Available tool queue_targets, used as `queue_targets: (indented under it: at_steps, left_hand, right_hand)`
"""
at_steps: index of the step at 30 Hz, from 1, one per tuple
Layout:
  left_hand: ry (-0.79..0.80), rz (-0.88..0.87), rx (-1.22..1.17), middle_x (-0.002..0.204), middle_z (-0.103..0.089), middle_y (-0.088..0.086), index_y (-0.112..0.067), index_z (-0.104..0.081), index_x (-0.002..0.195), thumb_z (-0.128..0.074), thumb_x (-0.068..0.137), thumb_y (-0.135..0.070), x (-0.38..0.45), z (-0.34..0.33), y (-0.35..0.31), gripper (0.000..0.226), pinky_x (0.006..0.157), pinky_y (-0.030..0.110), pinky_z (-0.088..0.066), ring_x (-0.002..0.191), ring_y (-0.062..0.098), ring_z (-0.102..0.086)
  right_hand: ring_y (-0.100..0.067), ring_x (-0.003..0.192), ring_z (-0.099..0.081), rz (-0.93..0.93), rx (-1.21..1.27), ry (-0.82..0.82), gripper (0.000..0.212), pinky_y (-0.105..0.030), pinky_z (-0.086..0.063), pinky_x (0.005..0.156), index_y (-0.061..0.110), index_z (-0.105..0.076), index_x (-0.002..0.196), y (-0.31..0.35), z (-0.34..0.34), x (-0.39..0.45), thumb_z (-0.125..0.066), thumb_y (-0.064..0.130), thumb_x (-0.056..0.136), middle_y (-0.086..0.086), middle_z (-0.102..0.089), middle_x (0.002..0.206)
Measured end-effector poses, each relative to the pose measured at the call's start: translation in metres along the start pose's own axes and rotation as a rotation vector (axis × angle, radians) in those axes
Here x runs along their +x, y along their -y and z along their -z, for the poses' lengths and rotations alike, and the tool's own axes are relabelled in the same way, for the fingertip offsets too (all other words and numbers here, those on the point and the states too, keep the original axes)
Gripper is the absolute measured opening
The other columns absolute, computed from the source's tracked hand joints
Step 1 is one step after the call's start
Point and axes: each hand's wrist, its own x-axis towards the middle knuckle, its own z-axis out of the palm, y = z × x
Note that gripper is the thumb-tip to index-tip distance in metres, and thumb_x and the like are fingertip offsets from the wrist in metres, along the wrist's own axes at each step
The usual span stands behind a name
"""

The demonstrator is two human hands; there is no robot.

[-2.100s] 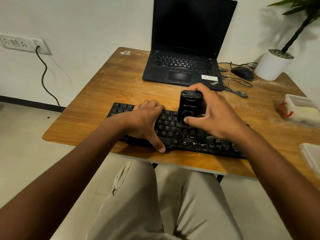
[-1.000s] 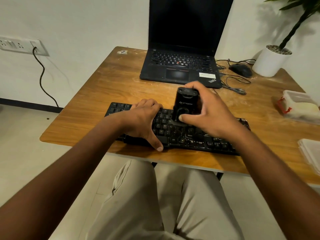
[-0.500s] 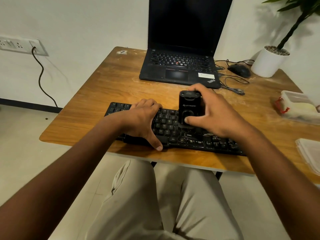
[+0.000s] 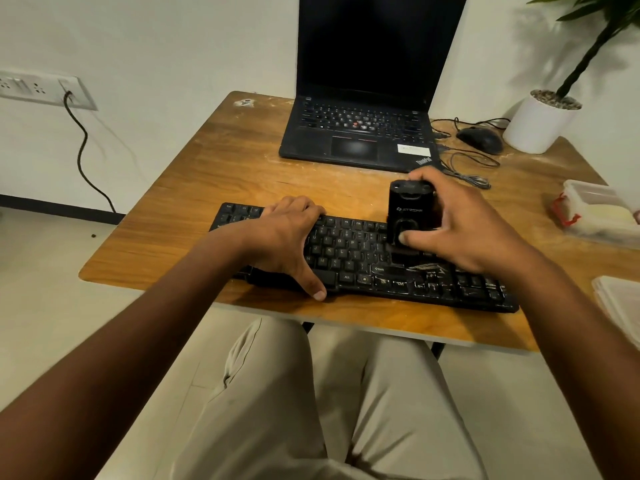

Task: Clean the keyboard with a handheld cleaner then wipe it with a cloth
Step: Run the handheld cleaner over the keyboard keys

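Observation:
A black keyboard (image 4: 349, 252) lies along the front edge of the wooden table (image 4: 225, 168). My left hand (image 4: 287, 237) grips its left part, fingers curled over the far edge and thumb at the near edge. My right hand (image 4: 464, 223) holds a small black handheld cleaner (image 4: 408, 211) upright on the keys right of the keyboard's middle, thumb on its front. No cloth is clearly visible.
A black laptop (image 4: 360, 133) stands open at the back. A mouse (image 4: 481, 138) with cables and a white plant pot (image 4: 538, 121) sit back right. Clear plastic containers (image 4: 595, 213) lie at the right edge. My knees are under the front edge.
The cleaner in my right hand slid left over the keys, then back to the right. My left hand stayed in place on the keyboard.

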Motion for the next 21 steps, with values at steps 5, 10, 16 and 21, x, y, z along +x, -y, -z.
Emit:
queue_targets:
  at_steps: [5,10,16,21]
  left_hand:
    - [0.011,0.007,0.019,0.156,-0.021,-0.005,-0.027,-0.013,0.159,-0.088,0.048,-0.072,0.001,0.001,-0.001,0.141,0.124,0.047,-0.016,0.147,0.022,-0.015]
    - [0.005,0.002,0.009,0.154,-0.023,-0.004,-0.027,-0.016,0.158,-0.09,0.049,-0.069,0.0,0.001,-0.002,0.138,0.122,0.046,-0.018,0.144,0.02,-0.018]
    - [-0.007,-0.006,0.008,0.154,-0.023,-0.004,-0.027,-0.016,0.158,-0.089,0.049,-0.069,0.0,0.001,-0.001,0.138,0.122,0.046,-0.018,0.144,0.02,-0.018]
    - [0.0,-0.002,0.011,0.154,-0.023,-0.004,-0.027,-0.015,0.158,-0.089,0.049,-0.07,0.001,0.001,-0.001,0.139,0.122,0.045,-0.017,0.144,0.02,-0.018]
  right_hand:
    - [0.003,0.089,-0.065,0.051,0.181,-0.018,0.06,-0.021,-0.059,0.069,0.038,-0.047,0.122,0.012,-0.036,0.005,-0.083,0.013,0.081,0.018,-0.064,0.106]
    - [-0.004,0.095,-0.063,0.01,0.013,0.07,0.064,-0.02,-0.055,0.068,0.038,-0.046,0.127,-0.005,-0.015,-0.002,-0.082,0.012,0.081,0.013,-0.063,0.111]
    - [-0.009,0.097,-0.066,-0.002,0.039,-0.041,0.063,-0.033,-0.062,0.071,0.038,-0.048,0.124,-0.006,0.005,0.0,-0.083,0.011,0.08,0.013,-0.063,0.112]
    - [-0.013,0.1,-0.067,0.02,0.169,0.02,0.063,-0.034,-0.063,0.076,0.038,-0.048,0.125,-0.001,-0.022,0.001,-0.082,0.01,0.081,0.012,-0.065,0.112]
